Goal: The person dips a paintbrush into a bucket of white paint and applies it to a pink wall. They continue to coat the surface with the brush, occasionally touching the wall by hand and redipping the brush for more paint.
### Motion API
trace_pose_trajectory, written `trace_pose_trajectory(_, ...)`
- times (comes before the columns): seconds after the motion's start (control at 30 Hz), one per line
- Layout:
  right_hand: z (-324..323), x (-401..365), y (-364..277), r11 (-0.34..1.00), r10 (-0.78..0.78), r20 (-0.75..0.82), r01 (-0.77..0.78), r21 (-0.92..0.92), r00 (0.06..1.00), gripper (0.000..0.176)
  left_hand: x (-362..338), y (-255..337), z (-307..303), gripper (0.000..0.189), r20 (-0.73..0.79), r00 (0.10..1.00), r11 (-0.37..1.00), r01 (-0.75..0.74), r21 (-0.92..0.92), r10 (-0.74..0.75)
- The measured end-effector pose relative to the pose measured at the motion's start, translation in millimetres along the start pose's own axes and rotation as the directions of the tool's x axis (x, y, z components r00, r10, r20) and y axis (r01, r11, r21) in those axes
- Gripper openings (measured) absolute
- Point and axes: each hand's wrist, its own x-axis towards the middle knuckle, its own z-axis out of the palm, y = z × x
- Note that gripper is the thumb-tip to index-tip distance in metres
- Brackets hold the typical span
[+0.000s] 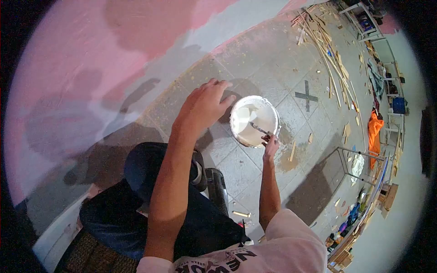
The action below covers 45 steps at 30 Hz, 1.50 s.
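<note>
A round white bucket (235,119) stands on the tiled floor, with white paint on its inner wall and rim. My right hand (271,144) is at the bucket's near right rim, its fingers closed round the handle of a paintbrush (259,128). The brush reaches down into the bucket, its tip close to the white paint. To the left of the bucket, my left hand (205,105) hovers in the air with fingers apart and nothing in it.
The wall (173,27) on the left is part pink, part white. Long wood strips (325,50) and scraps lie at upper right. A dark tape cross (306,96) marks the floor. On the right are a metal frame (344,161), an orange cloth (374,132) and shelving.
</note>
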Motion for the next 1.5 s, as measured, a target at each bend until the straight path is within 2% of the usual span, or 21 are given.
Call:
trace_pose_trajectory(0.13, -10, 9, 27, 0.892, -0.133, 0.152, 0.185, -0.413, 0.980, 0.030, 11, 8, 14, 0.045, 0.051, 0.999, 1.000, -0.015, -0.021, 0.016)
trace_pose_trajectory(0.23, -10, 30, 52, 0.781, -0.253, 0.203, 0.324, -0.535, 0.946, 0.032, 14, 14, 23, 0.047, 0.057, 0.998, 1.000, -0.010, -0.001, 0.010)
trace_pose_trajectory(0.27, -11, 32, 53, 0.676, -0.352, 0.259, 0.436, -0.594, 0.899, 0.032, 15, 16, 24, 0.047, 0.061, 0.998, 1.000, -0.019, -0.006, 0.019)
trace_pose_trajectory(0.37, -2, 37, 43, 0.431, -0.320, 0.384, 0.494, -0.755, 0.866, 0.034, 12, 18, 27, 0.047, 0.074, 0.996, 0.999, -0.042, -0.026, 0.044)
trace_pose_trajectory(0.4, -1, 40, 42, 0.366, -0.340, 0.425, 0.534, -0.762, 0.839, 0.037, 11, 15, 30, 0.048, 0.073, 0.996, 0.998, -0.052, -0.031, 0.054)
trace_pose_trajectory(0.5, -6, 37, 37, 0.154, -0.353, 0.519, 0.595, -0.789, 0.778, 0.030, 10, 5, 33, 0.048, 0.078, 0.996, 0.999, -0.045, -0.008, 0.046)
trace_pose_trajectory(0.6, -12, 33, 22, 0.046, -0.088, 0.526, 0.531, -0.846, 0.846, 0.023, 9, -1, 34, 0.048, 0.106, 0.994, 1.000, -0.017, 0.002, 0.017)
trace_pose_trajectory(0.7, -9, 25, 14, -0.047, -0.107, 0.594, 0.592, -0.804, 0.798, 0.021, 7, 1, 38, 0.049, 0.098, 0.995, 0.999, -0.027, -0.032, 0.030)
trace_pose_trajectory(0.8, 2, 25, 10, -0.011, 0.025, 0.501, 0.501, -0.865, 0.865, 0.028, 3, 4, 40, 0.049, 0.095, 0.995, 0.998, -0.035, -0.048, 0.039)
trace_pose_trajectory(0.9, 3, 25, 10, -0.102, 0.185, 0.504, 0.527, -0.844, 0.844, 0.032, 0, 6, 37, 0.051, 0.114, 0.993, 0.999, -0.026, -0.042, 0.030)
trace_pose_trajectory(1.0, 1, 29, 17, -0.043, 0.186, 0.523, 0.538, -0.842, 0.832, 0.035, -1, 0, 43, 0.050, 0.085, 0.995, 0.998, -0.045, -0.039, 0.048)
trace_pose_trajectory(1.1, -1, 5, 6, 0.042, 0.069, 0.478, 0.476, -0.878, 0.875, 0.043, -1, 0, 47, 0.049, 0.082, 0.995, 0.997, -0.059, -0.041, 0.062)
trace_pose_trajectory(1.2, -17, 26, 50, 0.095, -0.022, 0.545, 0.545, -0.833, 0.838, 0.037, 0, 2, 48, 0.049, 0.105, 0.992, 0.996, -0.061, -0.071, 0.068)
trace_pose_trajectory(1.3, -34, 82, 118, -0.096, -0.106, 0.714, 0.708, -0.700, 0.692, 0.037, 5, -1, 51, 0.049, 0.102, 0.992, 0.996, -0.063, -0.057, 0.069)
trace_pose_trajectory(1.4, -11, 32, 57, 0.119, -0.261, 0.543, 0.584, -0.803, 0.798, 0.035, 8, -5, 57, 0.049, 0.095, 0.994, 0.996, -0.055, -0.064, 0.061)
trace_pose_trajectory(1.5, 0, 14, 28, 0.103, 0.054, 0.426, 0.420, -0.902, 0.903, 0.051, 10, -2, 54, 0.049, 0.124, 0.992, 0.997, -0.021, -0.076, 0.031)
